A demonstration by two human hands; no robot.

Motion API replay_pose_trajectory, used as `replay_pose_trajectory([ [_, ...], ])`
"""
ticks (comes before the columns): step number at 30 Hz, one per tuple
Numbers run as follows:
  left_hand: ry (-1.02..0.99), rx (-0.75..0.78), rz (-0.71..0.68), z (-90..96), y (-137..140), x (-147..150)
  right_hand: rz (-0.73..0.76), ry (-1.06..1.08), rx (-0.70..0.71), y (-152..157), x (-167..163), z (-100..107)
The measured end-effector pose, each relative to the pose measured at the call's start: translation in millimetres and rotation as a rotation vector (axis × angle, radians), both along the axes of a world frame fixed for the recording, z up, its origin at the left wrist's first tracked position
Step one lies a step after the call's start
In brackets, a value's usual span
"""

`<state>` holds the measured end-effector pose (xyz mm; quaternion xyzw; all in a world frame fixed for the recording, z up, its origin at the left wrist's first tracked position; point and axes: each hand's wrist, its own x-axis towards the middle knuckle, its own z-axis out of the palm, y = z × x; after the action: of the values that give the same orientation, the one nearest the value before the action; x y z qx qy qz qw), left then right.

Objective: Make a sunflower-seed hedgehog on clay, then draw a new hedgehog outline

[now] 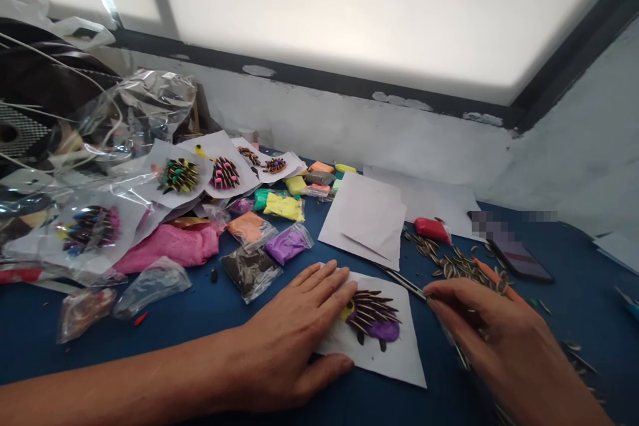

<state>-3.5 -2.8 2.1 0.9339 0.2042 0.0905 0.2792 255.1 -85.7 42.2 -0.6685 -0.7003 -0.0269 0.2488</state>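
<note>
My left hand [299, 329] lies flat, fingers stretched out, on the left side of a small white paper sheet [399, 369]. On that sheet is a hedgehog figure [374, 316] of purple and yellow clay, with dark sunflower seeds stuck in as spines and dark feet below. To the right of the sheet, my right hand [492, 333] pinches a thin metal tool [407, 281], which looks like tweezers. Its tips point left toward the stacked paper, and my fingers hide part of it. Loose sunflower seeds [452, 265] lie just beyond this hand.
Clay packets, including a purple one [288, 243] and a black one [251, 271], lie left of centre. Finished seed-and-clay hedgehogs [180, 175] rest on papers at the left. Behind are blank papers [367, 213], a red packet [432, 229] and a phone [522, 256].
</note>
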Motion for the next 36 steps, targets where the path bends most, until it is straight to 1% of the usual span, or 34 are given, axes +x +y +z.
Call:
replay_pose_trajectory([
  [3, -0.010, 0.001, -0.001, -1.5, 0, 0, 0.057, -0.050, -0.030, 0, -5, -2],
  [8, -0.018, 0.006, 0.000, -2.3, 0, 0, 0.203, -0.017, -0.066, -2, -11, -2],
  [11, -0.006, 0.018, -0.003, -2.0, 0, 0, 0.276, -0.017, -0.160, -5, -13, -4],
  [13, -0.004, 0.023, -0.004, -2.2, 0, 0, 0.300, -0.028, -0.207, -7, -13, -8],
  [15, -0.007, 0.028, -0.004, -2.7, 1, 1, 0.282, -0.030, -0.217, -9, -14, -13],
  [18, -0.017, 0.027, -0.005, -3.9, 1, 1, 0.242, -0.035, -0.184, -10, -18, -18],
  [23, -0.016, 0.031, -0.009, -4.2, 0, 0, 0.272, -0.077, -0.092, -8, -25, -22],
  [29, -0.023, 0.016, 0.001, -2.8, 1, 1, 0.271, -0.144, -0.051, -9, -26, -30],
  [36, -0.010, 0.025, -0.002, -2.3, 1, 1, 0.266, -0.199, -0.023, -8, -29, -34],
])
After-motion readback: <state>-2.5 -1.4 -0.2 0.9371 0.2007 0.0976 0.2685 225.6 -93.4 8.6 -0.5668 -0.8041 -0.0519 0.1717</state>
